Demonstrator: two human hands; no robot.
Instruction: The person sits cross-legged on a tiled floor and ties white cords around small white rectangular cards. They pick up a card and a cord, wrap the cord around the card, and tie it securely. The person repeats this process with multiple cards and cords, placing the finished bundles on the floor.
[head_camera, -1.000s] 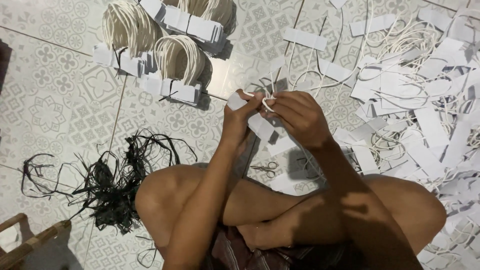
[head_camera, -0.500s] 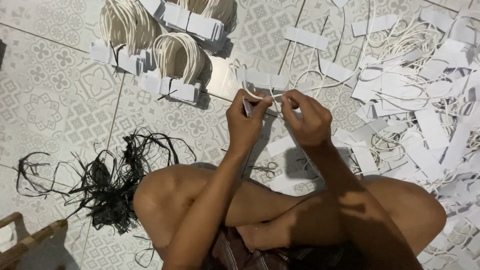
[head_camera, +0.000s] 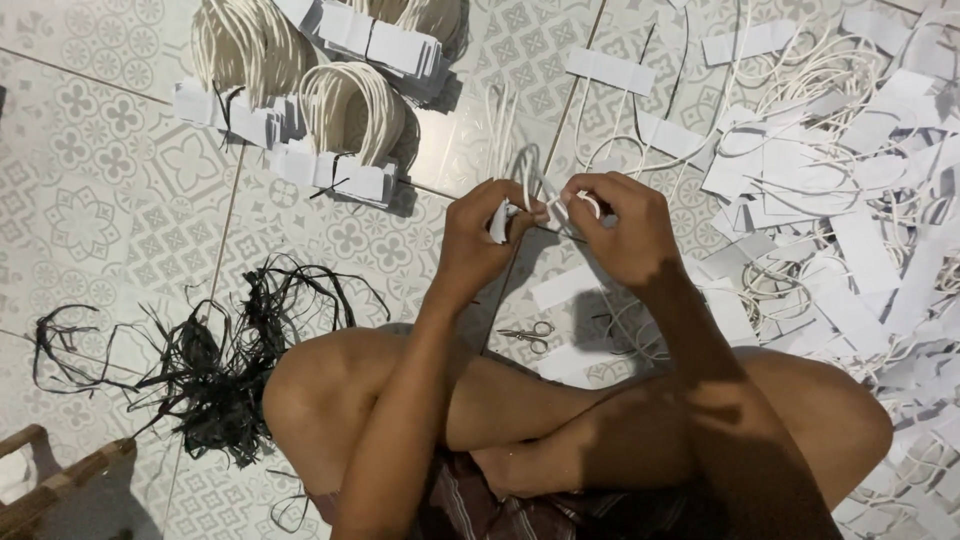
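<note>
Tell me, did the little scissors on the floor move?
No. The scissors lie at the same spot on the tiled floor, just beyond the crossed legs, beside the same tile seam as before.

Hands at work: two, a left hand (head_camera: 478, 235) and a right hand (head_camera: 620, 228), raised together.
Small scissors (head_camera: 528, 335): one pair, on the tiled floor (head_camera: 90, 200).
Bundles of white cord loops with paper tags: three in full view, first bundle (head_camera: 245, 60), second bundle (head_camera: 350, 120), third bundle (head_camera: 400, 35); any further ones are cut off by the frame.
Tangle of black strips (head_camera: 215, 370): one heap.
Loose white paper strips (head_camera: 860, 250) with loose white cord: one sprawling pile, too many and too overlapped to count.
Wooden object (head_camera: 55, 480) at the frame edge: one.
</note>
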